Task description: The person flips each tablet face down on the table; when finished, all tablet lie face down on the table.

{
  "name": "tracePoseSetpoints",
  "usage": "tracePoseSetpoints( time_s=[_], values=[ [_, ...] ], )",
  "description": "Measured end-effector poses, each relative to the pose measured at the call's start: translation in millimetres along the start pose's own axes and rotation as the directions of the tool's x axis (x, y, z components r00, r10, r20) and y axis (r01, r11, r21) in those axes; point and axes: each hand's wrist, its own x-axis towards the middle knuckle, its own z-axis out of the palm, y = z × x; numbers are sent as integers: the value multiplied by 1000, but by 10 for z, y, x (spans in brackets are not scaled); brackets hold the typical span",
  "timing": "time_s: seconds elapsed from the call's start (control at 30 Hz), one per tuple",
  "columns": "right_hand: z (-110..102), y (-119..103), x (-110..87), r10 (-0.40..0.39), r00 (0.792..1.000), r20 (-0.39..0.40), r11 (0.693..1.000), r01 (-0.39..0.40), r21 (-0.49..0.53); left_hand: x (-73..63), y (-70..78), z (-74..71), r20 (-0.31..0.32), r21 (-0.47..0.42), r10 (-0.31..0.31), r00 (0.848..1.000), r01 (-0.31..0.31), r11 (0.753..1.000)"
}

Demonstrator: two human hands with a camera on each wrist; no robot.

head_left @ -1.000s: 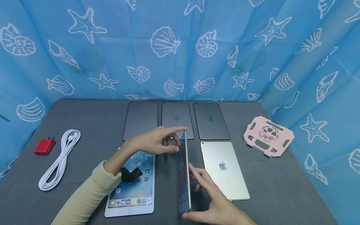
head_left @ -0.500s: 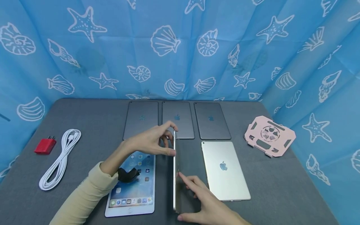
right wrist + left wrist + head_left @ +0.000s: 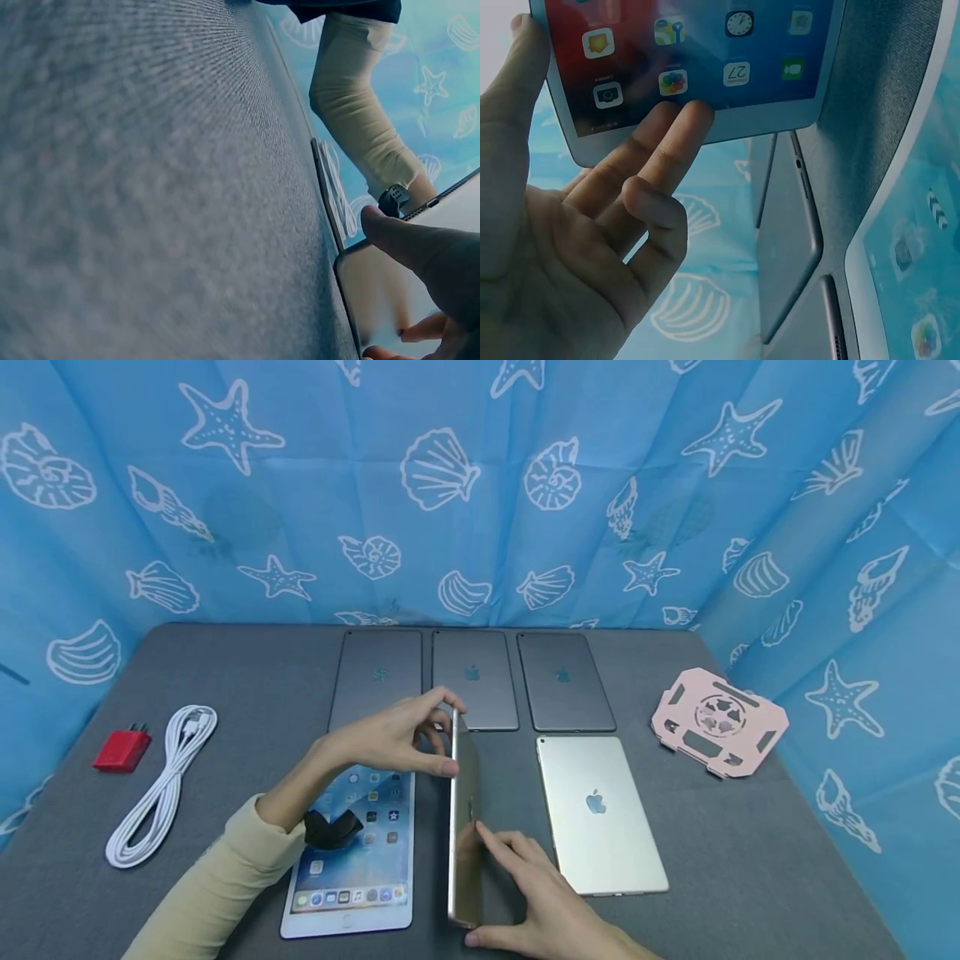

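Observation:
A gold-backed tablet [image 3: 467,835] stands on its long edge, tilted so its back faces right in the head view. My left hand [image 3: 390,737] pinches its far end; in the left wrist view the thumb lies along the edge and fingertips [image 3: 694,116] touch the lit screen [image 3: 705,45]. My right hand [image 3: 547,893] holds the near end, thumb [image 3: 401,238] across the short edge and fingertips on the back. Left of it, partly under my left forearm, a white tablet [image 3: 382,860] lies screen up. To the right a silver tablet [image 3: 600,818] lies back up.
Three dark tablets lie face down along the table's far edge: left [image 3: 378,672], middle [image 3: 476,668] and right [image 3: 566,681]. A pink vented plate [image 3: 716,714] lies far right. At left are a red charger plug [image 3: 122,750] and a coiled white cable [image 3: 161,793].
The held tablet has tipped over and shifted left, from showing its screen, through edge-on, to showing its gold back. Both hands have moved slightly left with it.

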Motion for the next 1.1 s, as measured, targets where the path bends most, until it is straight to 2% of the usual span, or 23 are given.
tracePoseSetpoints(
  time_s=[0.33,0.63,0.77,0.93,1.1],
  values=[
    [19,-16,7,35,999,-27,998,-37,-47,-75,-55,-77,36,-12,3,999,-2,1000],
    [-18,2,-27,6,995,-96,982,-24,-185,-100,-94,-75,46,-54,-19,999,21,998],
    [-67,24,-55,17,995,-99,971,-40,-236,-93,-157,-54,72,-102,-51,996,58,993],
    [-127,59,-73,38,995,-97,964,-62,-259,-82,-259,-13,114,-198,-102,988,123,972],
    [-165,89,-75,11,992,-126,953,-49,-300,-56,-334,29,120,-220,-118,986,142,965]
  ],
)
